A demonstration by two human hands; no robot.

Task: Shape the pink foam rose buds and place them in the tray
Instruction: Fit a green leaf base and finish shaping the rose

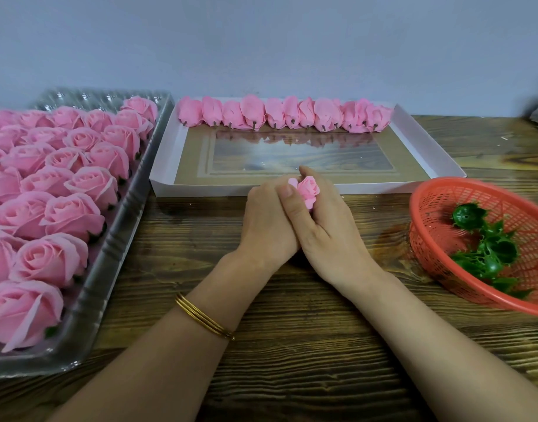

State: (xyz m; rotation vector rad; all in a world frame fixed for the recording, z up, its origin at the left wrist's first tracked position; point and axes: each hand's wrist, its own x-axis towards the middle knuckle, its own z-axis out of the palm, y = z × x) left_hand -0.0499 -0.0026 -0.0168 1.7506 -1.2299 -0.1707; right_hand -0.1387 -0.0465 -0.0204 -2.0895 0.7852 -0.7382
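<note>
Wooden table (292, 345), rose bud (308, 190) between hands (269, 226) (325, 236)

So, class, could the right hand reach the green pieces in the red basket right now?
Likely yes, once freed: the red basket of green pieces lies open beside the right hand, nothing between, but that hand grips the pink bud.

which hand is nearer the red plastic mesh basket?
Right. The right hand lies left of the red plastic mesh basket; the left hand is farther left, both gripping one pink foam rose bud.

The left hand (269, 220) and right hand (328, 236) hide the rose bud (308, 188) below its top.
</note>
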